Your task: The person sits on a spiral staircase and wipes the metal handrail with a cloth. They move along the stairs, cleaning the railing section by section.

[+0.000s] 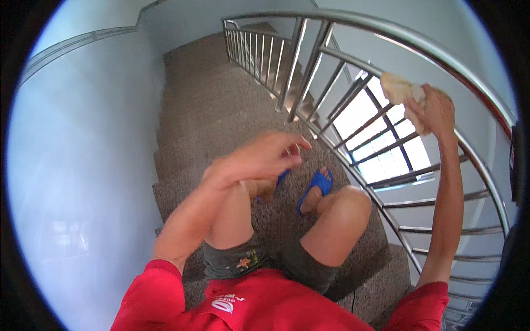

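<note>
My right hand [434, 107] grips a pale yellow cloth [395, 89] and presses it around the lower metal rail [352, 58] of the stair railing, below the thick top handrail [393, 25]. Part of the cloth hangs beneath my fingers. Over my left knee, my left hand [275, 153] hovers in the air with its fingers loosely curled and apart, nothing in it. Upright metal balusters [327, 91] run from the lower rail down to a bottom rail [343, 159].
Brown speckled stone stairs [198, 111] descend ahead of me, beside a pale wall [83, 165] on the left. A bright window [385, 132] shows behind the balusters. My foot in a blue slipper [319, 184] rests on a step. A dark cord [352, 302] lies near my right side.
</note>
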Demonstrator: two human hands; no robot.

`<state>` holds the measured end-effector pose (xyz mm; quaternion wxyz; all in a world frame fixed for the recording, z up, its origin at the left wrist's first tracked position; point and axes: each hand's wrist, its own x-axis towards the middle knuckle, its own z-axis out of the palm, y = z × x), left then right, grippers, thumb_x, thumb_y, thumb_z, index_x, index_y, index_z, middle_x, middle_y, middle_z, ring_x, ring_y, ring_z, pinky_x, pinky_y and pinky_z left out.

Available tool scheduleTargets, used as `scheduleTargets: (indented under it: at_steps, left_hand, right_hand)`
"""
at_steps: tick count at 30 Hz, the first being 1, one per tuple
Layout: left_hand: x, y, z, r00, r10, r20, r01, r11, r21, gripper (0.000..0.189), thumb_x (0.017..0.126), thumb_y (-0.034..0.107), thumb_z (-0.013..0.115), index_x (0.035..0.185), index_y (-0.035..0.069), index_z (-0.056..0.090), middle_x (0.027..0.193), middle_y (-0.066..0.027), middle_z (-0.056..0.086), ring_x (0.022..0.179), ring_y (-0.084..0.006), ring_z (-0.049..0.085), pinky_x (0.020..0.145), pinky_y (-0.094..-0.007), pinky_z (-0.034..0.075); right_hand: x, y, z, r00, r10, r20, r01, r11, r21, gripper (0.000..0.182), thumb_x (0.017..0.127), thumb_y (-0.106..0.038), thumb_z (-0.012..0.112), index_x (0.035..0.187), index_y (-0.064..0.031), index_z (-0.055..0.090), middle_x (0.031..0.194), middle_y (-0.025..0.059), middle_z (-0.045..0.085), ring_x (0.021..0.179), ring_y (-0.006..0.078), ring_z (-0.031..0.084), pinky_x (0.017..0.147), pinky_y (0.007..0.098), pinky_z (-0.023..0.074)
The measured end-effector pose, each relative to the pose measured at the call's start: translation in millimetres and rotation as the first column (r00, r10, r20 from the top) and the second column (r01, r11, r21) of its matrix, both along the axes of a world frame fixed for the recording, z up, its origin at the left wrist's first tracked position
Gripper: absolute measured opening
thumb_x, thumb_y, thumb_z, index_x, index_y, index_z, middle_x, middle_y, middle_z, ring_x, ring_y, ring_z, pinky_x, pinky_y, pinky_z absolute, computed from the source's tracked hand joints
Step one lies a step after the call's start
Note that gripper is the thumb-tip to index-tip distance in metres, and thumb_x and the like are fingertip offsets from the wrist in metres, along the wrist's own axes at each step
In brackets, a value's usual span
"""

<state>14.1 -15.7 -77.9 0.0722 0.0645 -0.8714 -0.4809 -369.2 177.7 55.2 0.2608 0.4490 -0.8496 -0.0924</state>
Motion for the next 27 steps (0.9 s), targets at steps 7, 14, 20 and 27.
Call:
scheduleTargets:
  at_steps: [7,14,20,27]
  left_hand:
    - [40,-22,-40,0.93,0.367,-0.002,-0.347,0.882,0.32,0.03,0.1,0.009,0.063,0.129,0.002,0.067,0.107,-0.0089,0.074,0.094,-0.0152,0.069,0.085,-0.0319,0.056]
    - [66,-66,-157,0.856,0.5,0.133,-0.511,0.777,0.367,0.028,0.098,0.006,0.063,0.126,0.0,0.068,0.101,-0.0091,0.075,0.09,-0.0146,0.07,0.083,-0.0316,0.056]
    - [33,-78,-177,0.862,0.47,0.191,-0.506,0.829,0.24,0.027,0.097,0.007,0.065,0.124,0.003,0.069,0.099,-0.008,0.075,0.088,-0.0152,0.069,0.081,-0.0334,0.055]
    - [3,-54,-143,0.952,0.253,0.173,-0.289,0.927,0.239,0.027,0.095,0.006,0.066,0.122,0.006,0.069,0.103,-0.0135,0.073,0.095,-0.0263,0.071,0.085,-0.0385,0.056]
  right_hand:
    - [24,-12,-2,0.99,-0.026,-0.139,0.036,0.997,0.069,0.054,0.087,-0.055,0.075,0.108,-0.0053,0.072,0.091,0.0133,0.075,0.083,0.0289,0.075,0.077,0.0425,0.0599]
    - [14,-24,-4,0.977,-0.054,-0.207,0.088,0.983,0.16,0.054,0.09,-0.053,0.072,0.111,-0.0032,0.071,0.097,0.0148,0.075,0.086,0.0273,0.075,0.08,0.0416,0.0601]
    - [35,-67,-11,0.969,-0.115,-0.216,0.165,0.96,0.226,0.053,0.092,-0.05,0.071,0.115,-0.0014,0.069,0.106,0.0169,0.075,0.092,0.0288,0.075,0.082,0.0416,0.0598]
    - [2,-217,-100,0.996,-0.054,-0.077,0.071,0.968,0.24,0.056,0.093,-0.054,0.069,0.113,-0.0015,0.072,0.098,0.0152,0.077,0.088,0.0287,0.076,0.077,0.0414,0.0595]
